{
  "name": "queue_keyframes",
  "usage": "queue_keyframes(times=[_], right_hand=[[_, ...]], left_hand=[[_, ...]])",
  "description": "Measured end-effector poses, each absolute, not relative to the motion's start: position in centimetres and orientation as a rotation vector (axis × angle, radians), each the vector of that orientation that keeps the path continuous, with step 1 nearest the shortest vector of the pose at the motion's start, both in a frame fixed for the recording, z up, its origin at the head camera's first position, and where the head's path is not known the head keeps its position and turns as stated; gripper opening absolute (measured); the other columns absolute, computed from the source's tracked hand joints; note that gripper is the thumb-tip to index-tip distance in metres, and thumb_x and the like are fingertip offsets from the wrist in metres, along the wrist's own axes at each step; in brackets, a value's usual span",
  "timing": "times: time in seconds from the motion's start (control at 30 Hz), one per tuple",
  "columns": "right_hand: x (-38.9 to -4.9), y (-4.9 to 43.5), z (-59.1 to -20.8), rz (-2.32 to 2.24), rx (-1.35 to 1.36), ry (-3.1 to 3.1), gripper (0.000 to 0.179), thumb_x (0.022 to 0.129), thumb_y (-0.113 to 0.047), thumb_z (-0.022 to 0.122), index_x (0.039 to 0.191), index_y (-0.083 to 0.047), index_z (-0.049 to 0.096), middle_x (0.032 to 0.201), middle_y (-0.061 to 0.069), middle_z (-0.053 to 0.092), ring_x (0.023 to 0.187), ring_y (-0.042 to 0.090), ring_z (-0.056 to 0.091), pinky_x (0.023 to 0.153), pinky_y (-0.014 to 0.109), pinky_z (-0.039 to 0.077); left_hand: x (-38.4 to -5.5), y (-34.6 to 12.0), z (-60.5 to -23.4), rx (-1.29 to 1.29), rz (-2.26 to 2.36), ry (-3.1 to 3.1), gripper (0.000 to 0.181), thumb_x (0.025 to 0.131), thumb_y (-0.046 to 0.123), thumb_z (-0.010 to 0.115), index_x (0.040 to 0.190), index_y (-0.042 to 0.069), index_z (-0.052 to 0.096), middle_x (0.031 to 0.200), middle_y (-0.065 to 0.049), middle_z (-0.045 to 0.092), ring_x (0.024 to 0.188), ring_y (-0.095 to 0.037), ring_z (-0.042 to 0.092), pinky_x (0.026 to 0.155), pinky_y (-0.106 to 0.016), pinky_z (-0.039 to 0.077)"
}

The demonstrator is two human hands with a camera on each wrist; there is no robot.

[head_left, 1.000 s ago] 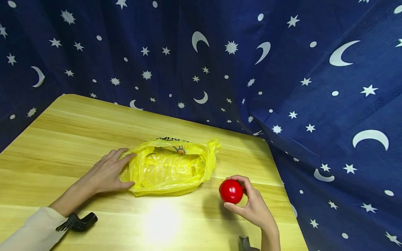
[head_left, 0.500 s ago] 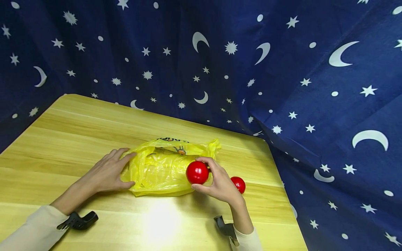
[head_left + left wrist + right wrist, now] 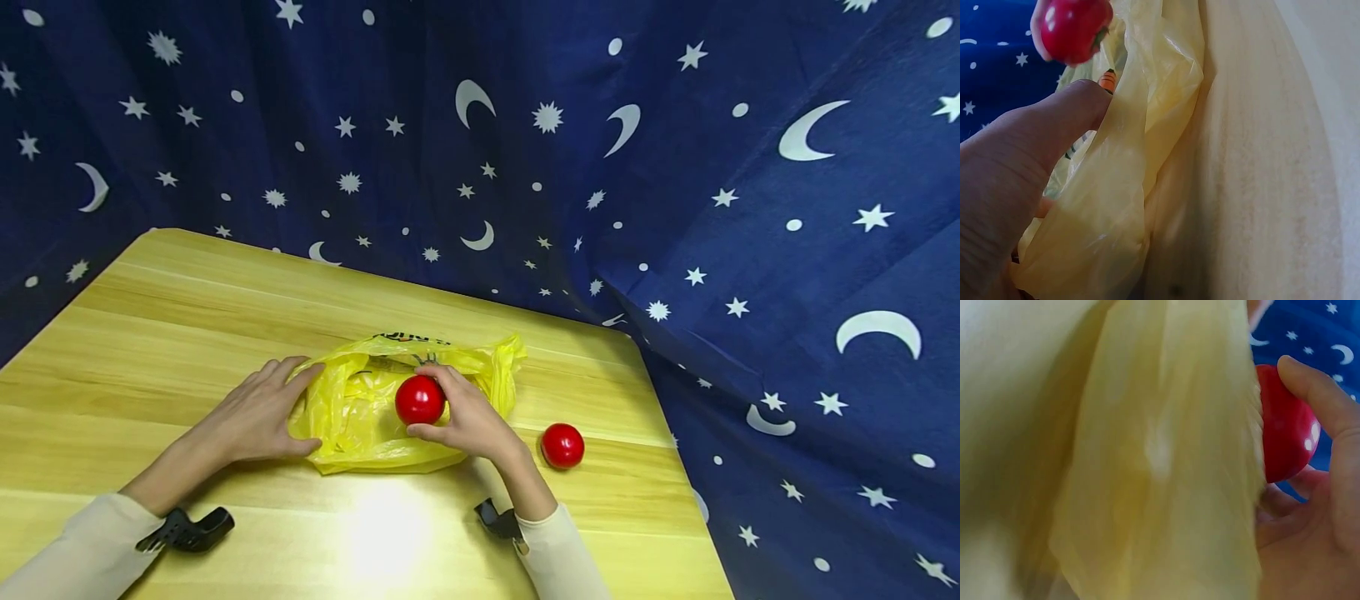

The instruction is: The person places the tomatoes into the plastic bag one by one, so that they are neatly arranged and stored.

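Nearest, a second tomato (image 3: 562, 446) sits on the desk (image 3: 225, 283), right of the bag and apart from both hands. The left hand (image 3: 258, 408) has its grip spread, thumb well clear of the fingers, against the left edge of the yellow plastic bag (image 3: 405, 458). The right hand (image 3: 468, 417) pinches the held tomato (image 3: 419, 399) between thumb and fingers, at the bag's mouth. This tomato is judged light and fairly firm, its gloss likely slippery; a hold round its widest part, without squeezing, appears sound. The bag is judged very light, limp and easily torn, best taken by its rim. Not established: how deep the held tomato sits, as the bag's wall covers part of it in the blurred right wrist view; whether it is real or a model; what lies on the bag's floor behind it. The lettering (image 3: 412, 337) on the bag's far side is folded and unreadable. The starry curtain (image 3: 450, 167) behind is cut off by the frame.
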State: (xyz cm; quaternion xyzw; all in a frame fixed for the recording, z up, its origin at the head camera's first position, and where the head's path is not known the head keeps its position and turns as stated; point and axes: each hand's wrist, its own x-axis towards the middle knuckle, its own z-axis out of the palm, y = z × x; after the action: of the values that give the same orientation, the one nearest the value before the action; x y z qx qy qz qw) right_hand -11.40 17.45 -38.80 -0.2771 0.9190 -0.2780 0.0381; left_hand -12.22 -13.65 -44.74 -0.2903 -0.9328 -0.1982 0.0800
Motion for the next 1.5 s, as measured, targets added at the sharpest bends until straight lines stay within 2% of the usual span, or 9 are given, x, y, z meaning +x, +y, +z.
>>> queue_keyframes(times=[0.2, 0.57, 0.8, 0.93, 1.1, 1.13, 1.23, 1.4, 1.5], right_hand=[[-12.0, 15.6, -40.2, -0.741, -0.882, 2.779, 0.073, 0.078, -0.039, 0.076, 0.138, -0.015, 0.040, 0.137, 0.006, 0.047, 0.125, 0.024, 0.046, 0.097, 0.041, 0.043], [-12.1, 12.9, -42.7, -0.642, -0.878, 2.796, 0.075, 0.080, -0.039, 0.075, 0.141, -0.017, 0.038, 0.132, 0.005, 0.048, 0.115, 0.018, 0.053, 0.096, 0.034, 0.044], [-11.4, 13.4, -42.3, -0.602, -0.919, 2.858, 0.083, 0.080, -0.043, 0.073, 0.147, -0.016, 0.030, 0.141, 0.003, 0.042, 0.127, 0.019, 0.044, 0.101, 0.035, 0.040], [-10.2, 16.1, -40.7, -0.729, -0.912, 2.949, 0.074, 0.083, -0.042, 0.071, 0.143, -0.015, 0.038, 0.140, 0.001, 0.044, 0.126, 0.018, 0.044, 0.101, 0.038, 0.040], [-9.0, 22.2, -39.2, -1.099, -0.850, 3.124, 0.058, 0.082, -0.024, 0.074, 0.132, -0.007, 0.051, 0.126, 0.004, 0.056, 0.111, 0.022, 0.054, 0.090, 0.041, 0.048], [-8.8, 23.6, -39.1, -1.169, -0.801, 3.169, 0.054, 0.081, -0.020, 0.075, 0.129, -0.007, 0.054, 0.123, 0.005, 0.058, 0.107, 0.023, 0.056, 0.083, 0.038, 0.051], [-8.0, 27.8, -39.5, -1.318, -0.575, 3.273, 0.051, 0.080, -0.011, 0.075, 0.127, -0.006, 0.055, 0.120, 0.010, 0.059, 0.106, 0.027, 0.055, 0.081, 0.038, 0.050], [-6.1, 33.7, -41.8, -1.169, -0.018, 3.193, 0.074, 0.079, -0.024, 0.077, 0.142, -0.011, 0.039, 0.137, 0.015, 0.044, 0.124, 0.033, 0.039, 0.094, 0.055, 0.038], [-5.1, 35.8, -43.3, -1.070, 0.121, 3.035, 0.091, 0.075, -0.033, 0.080, 0.147, -0.014, 0.027, 0.143, 0.017, 0.035, 0.128, 0.036, 0.035, 0.098, 0.059, 0.035]], left_hand=[[-12.3, -13.7, -45.0, -0.867, -0.604, -2.772, 0.104, 0.057, 0.057, 0.079, 0.137, 0.001, 0.044, 0.134, -0.024, 0.042, 0.113, -0.041, 0.046, 0.086, -0.059, 0.043], [-12.4, -13.7, -45.0, -0.865, -0.599, -2.779, 0.105, 0.057, 0.057, 0.079, 0.137, 0.000, 0.043, 0.134, -0.024, 0.041, 0.113, -0.040, 0.045, 0.086, -0.059, 0.043], [-12.3, -13.8, -45.1, -0.859, -0.598, -2.774, 0.105, 0.056, 0.058, 0.079, 0.136, -0.001, 0.043, 0.133, -0.024, 0.042, 0.113, -0.040, 0.045, 0.086, -0.059, 0.043], [-12.3, -13.8, -45.3, -0.866, -0.597, -2.767, 0.106, 0.056, 0.058, 0.079, 0.137, 0.000, 0.042, 0.132, -0.024, 0.043, 0.113, -0.039, 0.045, 0.086, -0.057, 0.043], [-12.4, -13.7, -45.3, -0.868, -0.596, -2.766, 0.107, 0.056, 0.059, 0.079, 0.137, 0.000, 0.041, 0.133, -0.024, 0.042, 0.113, -0.039, 0.045, 0.086, -0.057, 0.043], [-12.4, -13.7, -45.3, -0.868, -0.596, -2.767, 0.107, 0.056, 0.059, 0.079, 0.137, 0.000, 0.041, 0.133, -0.023, 0.042, 0.114, -0.039, 0.045, 0.086, -0.057, 0.043], [-12.5, -13.7, -45.3, -0.869, -0.596, -2.771, 0.108, 0.056, 0.060, 0.078, 0.138, 0.000, 0.041, 0.133, -0.023, 0.042, 0.114, -0.039, 0.045, 0.087, -0.057, 0.043], [-12.5, -13.8, -45.4, -0.872, -0.592, -2.774, 0.108, 0.056, 0.060, 0.078, 0.138, 0.001, 0.040, 0.133, -0.023, 0.042, 0.112, -0.038, 0.045, 0.086, -0.056, 0.044], [-12.5, -13.7, -45.3, -0.873, -0.590, -2.772, 0.108, 0.056, 0.060, 0.078, 0.138, 0.001, 0.040, 0.133, -0.023, 0.042, 0.112, -0.038, 0.046, 0.085, -0.056, 0.044]])
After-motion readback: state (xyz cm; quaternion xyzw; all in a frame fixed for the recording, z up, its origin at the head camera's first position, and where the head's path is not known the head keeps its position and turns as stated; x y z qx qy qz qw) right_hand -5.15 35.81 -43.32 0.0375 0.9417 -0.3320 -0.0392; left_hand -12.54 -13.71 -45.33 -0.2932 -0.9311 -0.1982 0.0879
